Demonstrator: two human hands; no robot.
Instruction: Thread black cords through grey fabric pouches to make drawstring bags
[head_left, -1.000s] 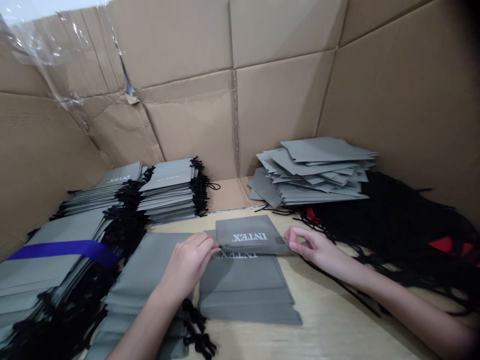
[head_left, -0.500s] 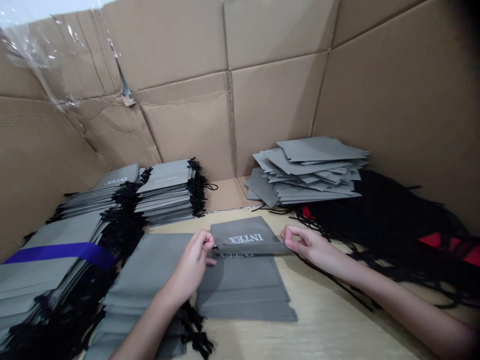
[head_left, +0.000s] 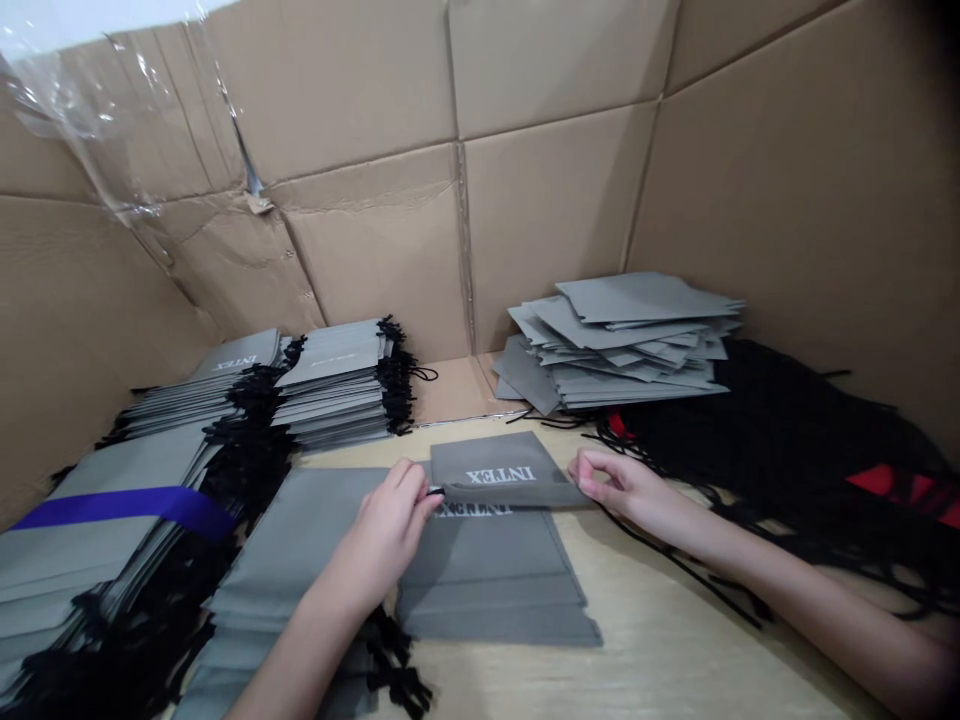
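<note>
A grey fabric pouch printed INTEX lies folded back over a small pile of the same pouches on the wooden table. My left hand pinches the pouch's left end at the hem, where a black cord tip shows. My right hand pinches the right end of the same hem, fingers closed. A thin black cord trails from under my right hand toward the lower right.
Stacks of grey pouches with black cords fill the left, one bound by a blue band. A loose stack of grey pouches sits back right beside a heap of black cords. Cardboard walls surround the table.
My left hand's fingers shifted slightly at the pouch's left end, sliding right along the hem. My right hand stayed pinched at the right end.
</note>
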